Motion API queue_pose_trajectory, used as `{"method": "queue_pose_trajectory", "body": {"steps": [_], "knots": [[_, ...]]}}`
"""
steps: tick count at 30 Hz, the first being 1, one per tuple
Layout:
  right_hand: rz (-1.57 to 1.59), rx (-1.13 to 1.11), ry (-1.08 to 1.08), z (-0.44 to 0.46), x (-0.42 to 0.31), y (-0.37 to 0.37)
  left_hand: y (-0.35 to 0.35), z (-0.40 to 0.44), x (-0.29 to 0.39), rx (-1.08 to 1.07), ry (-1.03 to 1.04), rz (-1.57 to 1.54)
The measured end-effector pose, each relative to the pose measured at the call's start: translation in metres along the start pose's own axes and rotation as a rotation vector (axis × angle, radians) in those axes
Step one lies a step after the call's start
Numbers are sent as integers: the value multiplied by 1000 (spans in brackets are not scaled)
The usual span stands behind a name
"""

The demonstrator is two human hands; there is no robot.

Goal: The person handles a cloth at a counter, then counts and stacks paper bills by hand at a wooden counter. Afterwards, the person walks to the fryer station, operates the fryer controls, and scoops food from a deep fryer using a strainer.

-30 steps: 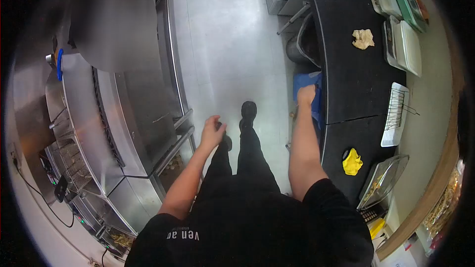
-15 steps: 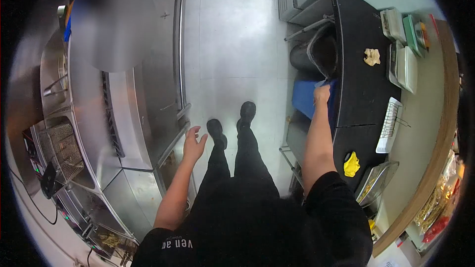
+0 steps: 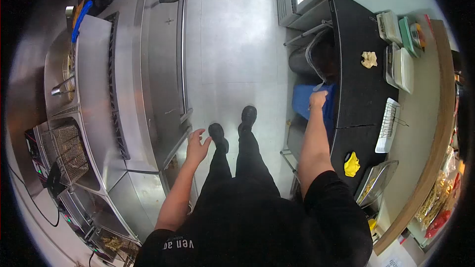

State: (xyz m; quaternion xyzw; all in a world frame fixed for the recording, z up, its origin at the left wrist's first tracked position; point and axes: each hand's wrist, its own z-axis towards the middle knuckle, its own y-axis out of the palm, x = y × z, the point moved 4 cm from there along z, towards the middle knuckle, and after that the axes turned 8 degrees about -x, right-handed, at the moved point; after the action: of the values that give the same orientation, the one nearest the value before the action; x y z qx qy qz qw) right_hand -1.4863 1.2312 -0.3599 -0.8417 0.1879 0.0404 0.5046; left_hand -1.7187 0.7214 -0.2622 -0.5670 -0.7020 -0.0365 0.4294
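Note:
My right hand [image 3: 317,100] is closed beside the front edge of the black table [image 3: 358,99], above a blue bin [image 3: 300,100]. A small pale, greyish piece [image 3: 318,87] sticks out past its fingers; what it belongs to is unclear. My left hand [image 3: 198,147] hangs in the air with fingers loosely curved and apart, holding nothing. It is nearest to the rail of the steel counter [image 3: 166,69]. Just beyond the blue bin stands a dark bin with a liner [image 3: 316,57].
On the black table lie a crumpled beige cloth [image 3: 369,59], a yellow cloth [image 3: 352,164], a white tray with a wire rack [image 3: 387,126] and lidded containers [image 3: 404,69]. At left are fryer baskets [image 3: 67,151]. Pale floor [image 3: 237,34] runs between both sides.
My right hand has shifted slightly left and down in the view, staying closed. My left hand has moved a little right. The grey blurred patch at upper left is gone.

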Motion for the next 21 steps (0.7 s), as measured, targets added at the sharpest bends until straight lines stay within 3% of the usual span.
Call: {"method": "queue_pose_trajectory", "body": {"steps": [4, 6, 7, 9, 10, 11, 13, 15, 17, 21], "knots": [[24, -64, -44, -9, -13, -22, -5, -2, 17, 10, 15, 13], [-59, 110, -203, -41, -23, -27, -5, -3, 24, 10, 21, 19], [-51, 114, -199, -52, -31, -32, -5, -1, 27, 0, 22, 42], [152, -128, 70, -64, -32, -38, -4, 0, 35, -8, 30, 66], [51, 20, -77, -16, -3, -17, -5, -1, 43, 7, 42, 68], [58, 23, -81, -25, -11, -27, -6, -1, 49, 23, 54, 71], [243, -231, -62, -70, -31, -44, -5, 0, 56, 39, 77, 102], [647, -338, -156, -113, -31, -46, -1, 0, 64, 54, 99, 130], [927, -672, -202, -135, -18, -39, 2, 1, 79, 41, 149, 128], [845, -995, -178, -205, 5, -48, -6, -12, 130, 5, 129, 44]]}}
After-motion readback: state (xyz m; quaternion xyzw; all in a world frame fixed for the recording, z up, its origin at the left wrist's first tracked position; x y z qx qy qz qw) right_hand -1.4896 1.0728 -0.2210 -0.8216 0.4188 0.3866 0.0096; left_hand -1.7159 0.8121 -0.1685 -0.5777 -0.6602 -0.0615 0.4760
